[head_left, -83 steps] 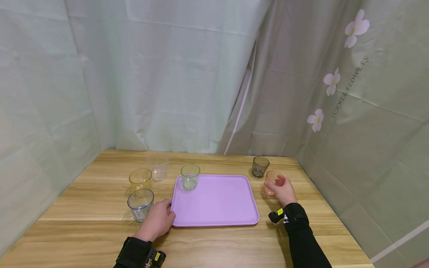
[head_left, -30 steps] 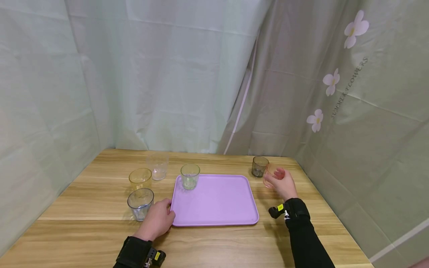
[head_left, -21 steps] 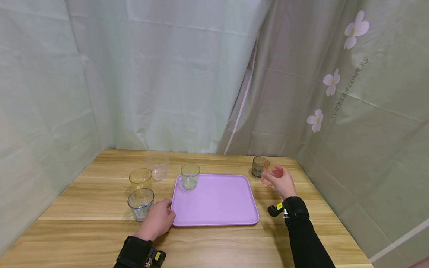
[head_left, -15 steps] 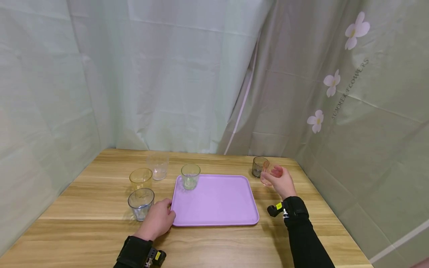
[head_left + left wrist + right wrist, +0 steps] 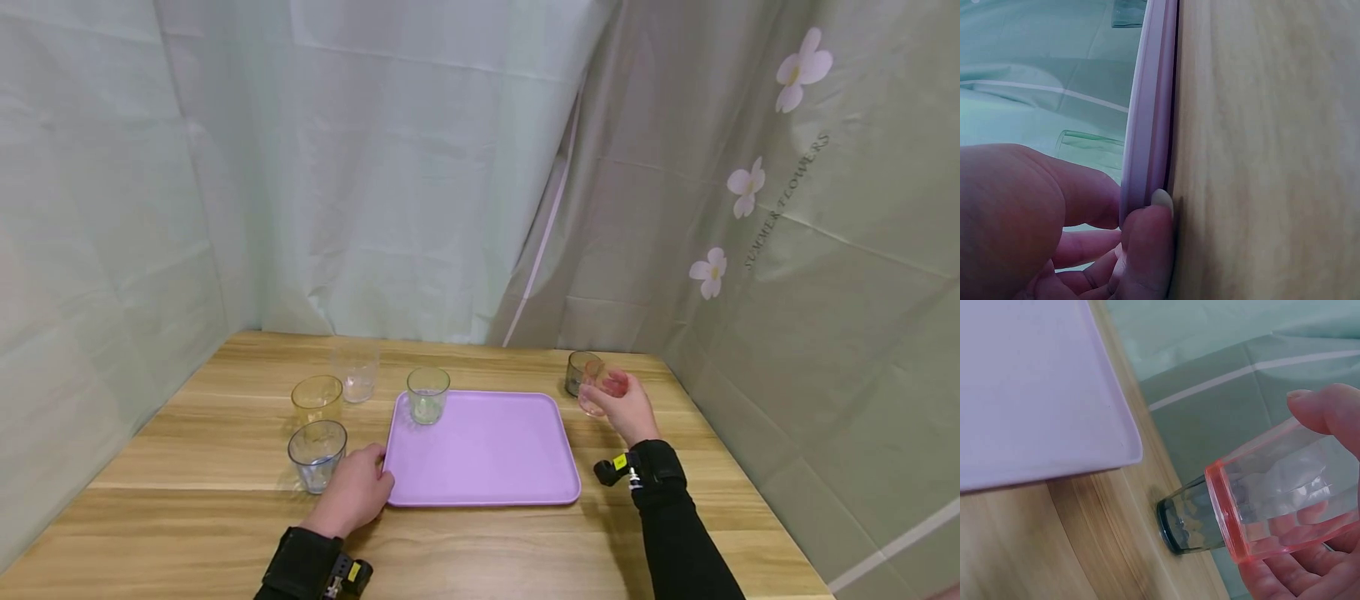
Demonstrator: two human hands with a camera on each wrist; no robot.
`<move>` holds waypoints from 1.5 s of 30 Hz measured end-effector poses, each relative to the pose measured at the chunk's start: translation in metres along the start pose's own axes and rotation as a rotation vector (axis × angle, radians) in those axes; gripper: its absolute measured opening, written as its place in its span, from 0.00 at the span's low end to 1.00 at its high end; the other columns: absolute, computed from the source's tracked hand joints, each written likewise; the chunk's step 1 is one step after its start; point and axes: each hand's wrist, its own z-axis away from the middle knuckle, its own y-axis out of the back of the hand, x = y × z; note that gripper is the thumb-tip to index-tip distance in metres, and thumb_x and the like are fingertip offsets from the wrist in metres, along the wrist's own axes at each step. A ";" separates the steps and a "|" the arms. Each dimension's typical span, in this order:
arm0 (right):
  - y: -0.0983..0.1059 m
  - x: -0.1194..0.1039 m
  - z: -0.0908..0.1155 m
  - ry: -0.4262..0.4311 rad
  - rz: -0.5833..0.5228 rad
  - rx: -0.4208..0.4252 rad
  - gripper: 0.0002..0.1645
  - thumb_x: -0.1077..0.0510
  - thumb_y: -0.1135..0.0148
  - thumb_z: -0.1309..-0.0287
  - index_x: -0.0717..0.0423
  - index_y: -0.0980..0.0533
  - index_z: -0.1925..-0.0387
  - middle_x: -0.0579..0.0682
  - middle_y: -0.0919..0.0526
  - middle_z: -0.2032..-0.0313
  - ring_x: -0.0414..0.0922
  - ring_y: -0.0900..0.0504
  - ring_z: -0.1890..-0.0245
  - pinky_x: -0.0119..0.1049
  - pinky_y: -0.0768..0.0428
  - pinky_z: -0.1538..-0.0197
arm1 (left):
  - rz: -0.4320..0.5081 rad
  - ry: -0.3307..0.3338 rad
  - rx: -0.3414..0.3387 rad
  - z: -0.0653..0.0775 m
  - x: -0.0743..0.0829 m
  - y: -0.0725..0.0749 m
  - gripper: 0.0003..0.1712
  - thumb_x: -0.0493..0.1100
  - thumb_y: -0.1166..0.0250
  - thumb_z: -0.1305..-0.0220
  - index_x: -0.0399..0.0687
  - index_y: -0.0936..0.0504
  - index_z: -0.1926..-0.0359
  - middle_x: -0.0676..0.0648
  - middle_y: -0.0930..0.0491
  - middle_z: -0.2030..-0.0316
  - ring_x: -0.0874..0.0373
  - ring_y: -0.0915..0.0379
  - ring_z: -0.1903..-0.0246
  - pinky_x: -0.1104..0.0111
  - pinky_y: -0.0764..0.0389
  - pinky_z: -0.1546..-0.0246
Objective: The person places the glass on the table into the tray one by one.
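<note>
My right hand [image 5: 628,410] grips a pinkish-orange clear tumbler [image 5: 1285,494], thumb on one side and fingers round the other. The tumbler is raised off the table and overlaps a grey-tinted tumbler [image 5: 1191,515] behind it. At the left front corner of a lilac tray [image 5: 495,458], my left hand [image 5: 356,492] pinches the rim; the left wrist view shows thumb and fingertips at the tray's edge [image 5: 1147,125]. A green-tinted tumbler [image 5: 427,404] stands upright in the tray's far left corner.
Left of the tray stand a blue-grey tumbler [image 5: 317,462] close to my left hand, a yellow tumbler [image 5: 317,400] and a colourless tumbler [image 5: 358,379]. All are on the wooden table [image 5: 187,500]. Curtains [image 5: 420,208] hang behind the table and along its sides.
My right hand has lifted the pinkish-orange tumbler from the table and moved it slightly away and left, towards the grey tumbler. The left hand and tray have stayed put.
</note>
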 end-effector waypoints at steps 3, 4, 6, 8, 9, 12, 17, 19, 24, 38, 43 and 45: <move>-0.003 -0.002 0.000 0.009 -0.013 -0.008 0.58 0.44 0.24 0.31 0.63 0.45 0.16 0.67 0.33 0.22 0.62 0.31 0.22 0.58 0.33 0.18 | -0.004 -0.005 0.001 0.000 0.001 0.001 0.24 0.34 0.38 0.27 0.21 0.23 0.36 0.47 0.25 0.79 0.57 0.27 0.82 0.64 0.28 0.75; -0.003 -0.003 0.000 0.015 -0.014 -0.011 0.58 0.43 0.24 0.31 0.63 0.45 0.16 0.67 0.33 0.22 0.62 0.31 0.22 0.59 0.33 0.18 | -0.007 -0.006 0.001 0.000 0.001 0.001 0.24 0.34 0.38 0.27 0.21 0.22 0.36 0.47 0.26 0.79 0.57 0.27 0.81 0.64 0.28 0.74; -0.005 -0.004 0.000 0.017 -0.022 -0.015 0.59 0.43 0.23 0.32 0.63 0.45 0.16 0.67 0.32 0.22 0.62 0.31 0.22 0.58 0.32 0.19 | -0.012 -0.008 0.001 -0.001 0.001 0.002 0.24 0.34 0.38 0.27 0.21 0.22 0.36 0.47 0.26 0.78 0.56 0.28 0.80 0.64 0.28 0.73; -0.006 -0.004 0.001 0.016 -0.023 -0.017 0.59 0.42 0.23 0.33 0.62 0.45 0.16 0.67 0.32 0.22 0.62 0.31 0.22 0.58 0.32 0.19 | -0.015 -0.007 0.001 -0.001 0.001 0.002 0.24 0.34 0.38 0.27 0.22 0.22 0.36 0.47 0.27 0.78 0.56 0.28 0.79 0.64 0.28 0.73; -0.007 -0.005 0.001 0.013 -0.023 -0.017 0.60 0.41 0.23 0.33 0.61 0.45 0.16 0.66 0.32 0.22 0.61 0.31 0.22 0.58 0.32 0.18 | -0.014 -0.006 -0.001 -0.001 0.001 0.001 0.24 0.34 0.38 0.27 0.22 0.22 0.36 0.47 0.26 0.78 0.56 0.28 0.79 0.64 0.28 0.73; -0.009 -0.005 0.001 0.005 -0.017 -0.012 0.59 0.40 0.22 0.34 0.60 0.44 0.16 0.65 0.32 0.22 0.61 0.30 0.22 0.58 0.32 0.19 | -0.014 -0.003 -0.004 -0.001 0.000 0.001 0.24 0.34 0.38 0.27 0.22 0.22 0.36 0.47 0.26 0.78 0.56 0.28 0.80 0.64 0.28 0.74; -0.013 -0.008 0.001 0.008 -0.001 -0.003 0.58 0.40 0.23 0.34 0.60 0.42 0.17 0.65 0.30 0.23 0.61 0.29 0.23 0.59 0.31 0.19 | -0.008 -0.006 -0.002 -0.001 0.000 0.001 0.24 0.34 0.38 0.27 0.22 0.22 0.36 0.47 0.26 0.78 0.57 0.28 0.81 0.64 0.28 0.75; -0.014 -0.009 0.001 0.014 0.005 -0.005 0.57 0.40 0.23 0.33 0.60 0.42 0.17 0.65 0.30 0.24 0.61 0.29 0.24 0.59 0.30 0.20 | -0.004 -0.009 0.001 -0.001 0.000 0.001 0.23 0.34 0.38 0.27 0.22 0.22 0.37 0.47 0.26 0.79 0.57 0.27 0.82 0.64 0.28 0.75; -0.018 -0.011 0.002 0.021 -0.003 -0.014 0.56 0.43 0.23 0.32 0.61 0.42 0.17 0.65 0.30 0.24 0.61 0.29 0.24 0.58 0.30 0.20 | -0.003 -0.013 0.001 0.000 0.000 0.001 0.23 0.34 0.39 0.27 0.22 0.22 0.37 0.47 0.26 0.79 0.57 0.28 0.82 0.64 0.28 0.75; -0.028 -0.015 0.002 0.035 0.000 -0.028 0.54 0.44 0.23 0.33 0.61 0.41 0.18 0.65 0.29 0.24 0.62 0.28 0.24 0.58 0.29 0.20 | 0.007 0.001 -0.008 0.001 0.002 0.001 0.23 0.34 0.38 0.26 0.22 0.22 0.36 0.48 0.24 0.80 0.57 0.26 0.84 0.64 0.27 0.77; -0.033 -0.016 0.002 0.047 -0.001 -0.037 0.53 0.46 0.23 0.33 0.62 0.40 0.19 0.65 0.29 0.25 0.62 0.27 0.24 0.58 0.29 0.20 | 0.008 0.008 -0.013 0.001 0.002 0.001 0.23 0.34 0.38 0.26 0.22 0.22 0.36 0.47 0.23 0.79 0.57 0.25 0.84 0.64 0.26 0.77; -0.035 -0.016 0.002 0.049 -0.003 -0.040 0.53 0.46 0.23 0.33 0.62 0.40 0.19 0.65 0.28 0.25 0.62 0.27 0.25 0.58 0.28 0.20 | 0.006 0.010 -0.015 0.001 0.002 0.001 0.23 0.34 0.38 0.26 0.22 0.23 0.36 0.47 0.24 0.79 0.57 0.25 0.84 0.64 0.26 0.76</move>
